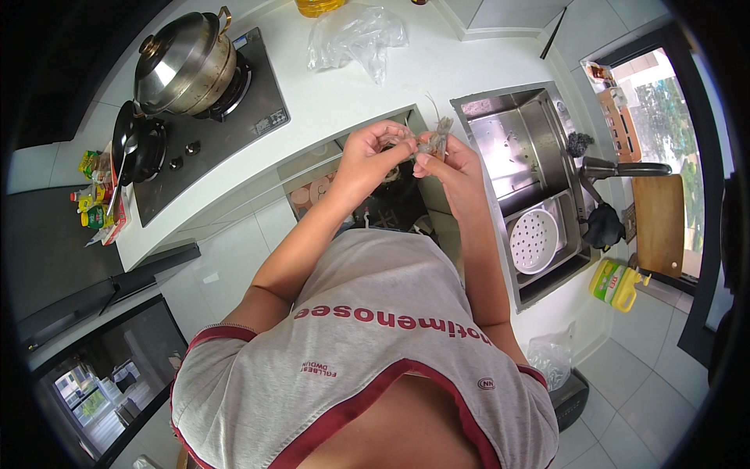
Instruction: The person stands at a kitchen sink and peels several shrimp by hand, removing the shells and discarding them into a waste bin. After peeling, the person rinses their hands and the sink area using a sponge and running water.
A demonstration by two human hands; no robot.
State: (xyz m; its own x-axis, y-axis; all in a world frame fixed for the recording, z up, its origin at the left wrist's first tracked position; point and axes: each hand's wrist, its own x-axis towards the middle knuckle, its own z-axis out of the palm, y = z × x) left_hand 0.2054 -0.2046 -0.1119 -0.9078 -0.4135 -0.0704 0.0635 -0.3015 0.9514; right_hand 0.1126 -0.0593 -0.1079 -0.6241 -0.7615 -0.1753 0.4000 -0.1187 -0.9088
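Note:
A raw grey shrimp (438, 140) is held between my two hands, over the counter's front edge to the left of the sink. My left hand (370, 149) pinches one end of it, thumb and fingertips together. At the other end, my right hand (458, 167) grips the head part with thumb and fingers. Thin antennae stick up from the shrimp, and some orange shows near my fingertips. My fingers hide part of its body.
A stainless steel sink (510, 149) holds a white perforated basket (534, 241). Left are a lidded steel pot (181, 64) and a dark pan (124, 140) on the gas hob (202, 149). A crumpled plastic bag (354, 41) lies behind. Right stand a faucet (621, 169) and yellow-green bottle (612, 284).

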